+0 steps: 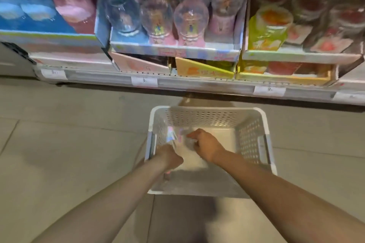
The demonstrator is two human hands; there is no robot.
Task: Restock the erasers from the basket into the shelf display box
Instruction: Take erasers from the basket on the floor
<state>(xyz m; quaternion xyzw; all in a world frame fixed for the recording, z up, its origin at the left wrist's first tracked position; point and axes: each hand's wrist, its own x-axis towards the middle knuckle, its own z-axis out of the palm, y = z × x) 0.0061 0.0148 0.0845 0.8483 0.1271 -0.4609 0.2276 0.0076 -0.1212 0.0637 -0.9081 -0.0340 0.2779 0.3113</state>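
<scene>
On the far left of the shelf (197,83), blue and pink boxed toys (49,6) stand blurred above a white price tag (53,74). Further right sits a display tray of clear domed globes (173,16) on pink bases, and below it two tilted cardboard boxes, one pink (138,64) and one yellow (201,69). At the right end a yellow display box (284,73) holds round red and yellow items, with more red-lidded tubs (316,12) stacked above.

Down on the tiled floor (59,144) rests a white perforated basket (252,134), just in front of the shelf edge. Both bare arms reach into it. The left hand (167,157) is near the basket's left wall, fingers curled under around something small that motion blur makes hard to identify. Just beyond it, against the left inner wall, lies a shiny iridescent packet (171,134), likely the erasers, though the blur prevents certainty. The right hand (205,145) is near the basket's middle, its fingers bent and drawn together over a clear, blurred wrapper (189,140); I cannot tell whether they actually pinch it. The two hands are close together but apart.
</scene>
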